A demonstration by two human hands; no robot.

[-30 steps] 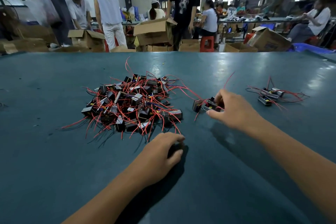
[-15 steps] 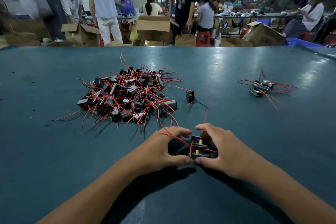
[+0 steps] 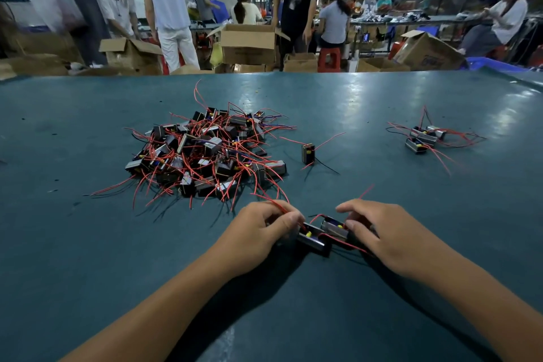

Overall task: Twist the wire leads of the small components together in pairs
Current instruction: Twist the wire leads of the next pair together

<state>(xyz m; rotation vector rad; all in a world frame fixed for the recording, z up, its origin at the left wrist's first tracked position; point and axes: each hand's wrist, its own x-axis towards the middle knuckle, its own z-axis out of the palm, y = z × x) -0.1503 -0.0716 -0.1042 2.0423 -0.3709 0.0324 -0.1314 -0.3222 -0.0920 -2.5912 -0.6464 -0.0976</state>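
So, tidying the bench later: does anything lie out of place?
One lone component stands on end on the table, apart from the big pile and the small group. Nothing looks spilled or damaged.

Bare table (image 3: 88, 244) lies open left of the left hand (image 3: 258, 233) and right of the right hand (image 3: 388, 236); the pile (image 3: 205, 153) blocks the way ahead-left, its red leads (image 3: 264, 197) reaching almost to the left hand; a lone component (image 3: 308, 154) stands just right of the pile; a wide clear lane runs between it and the small group (image 3: 424, 138) far right.
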